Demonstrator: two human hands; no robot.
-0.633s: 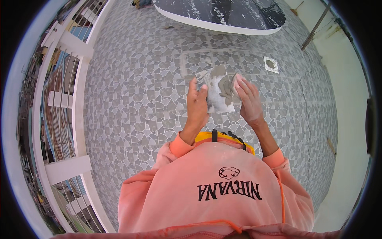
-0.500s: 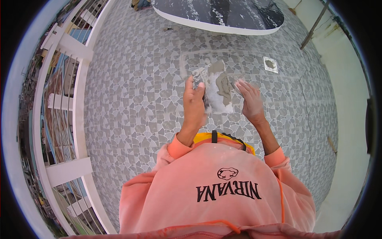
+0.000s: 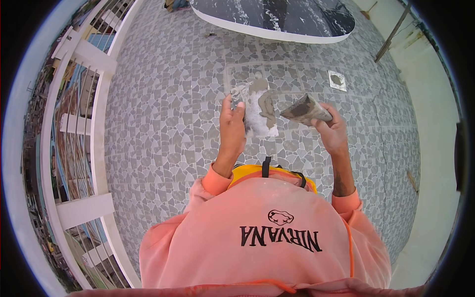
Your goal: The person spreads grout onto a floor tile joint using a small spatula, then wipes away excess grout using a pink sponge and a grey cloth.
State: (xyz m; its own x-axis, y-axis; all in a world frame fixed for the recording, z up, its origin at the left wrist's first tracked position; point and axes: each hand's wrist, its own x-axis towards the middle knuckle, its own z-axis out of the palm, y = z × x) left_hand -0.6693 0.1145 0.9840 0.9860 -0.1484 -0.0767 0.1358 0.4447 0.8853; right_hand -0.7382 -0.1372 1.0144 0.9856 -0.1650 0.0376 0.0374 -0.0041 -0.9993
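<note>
My left hand (image 3: 232, 126) grips the left edge of a flat white board (image 3: 251, 119), thumb uppermost. Lumps of wet grey mortar (image 3: 267, 106) lie along the board's right side and far end. To the right, my right hand (image 3: 332, 131) is closed on a trowel (image 3: 299, 115). Its broad blade points left, apart from the board, and a dark grey smear of mortar covers part of its face. The trowel's handle is hidden in my fingers.
Grey stone-patterned tiles (image 3: 163, 148) cover the floor. An oval black marbled tabletop (image 3: 277, 17) with a white edge stands ahead. A small square drain cover (image 3: 337, 80) lies ahead right. A white railing (image 3: 101, 163) runs along the left, a pale wall (image 3: 420, 158) along the right.
My right hand has moved right and slightly down, turning the trowel so its mortar-smeared face shows. The board in my left hand has shifted slightly left.
</note>
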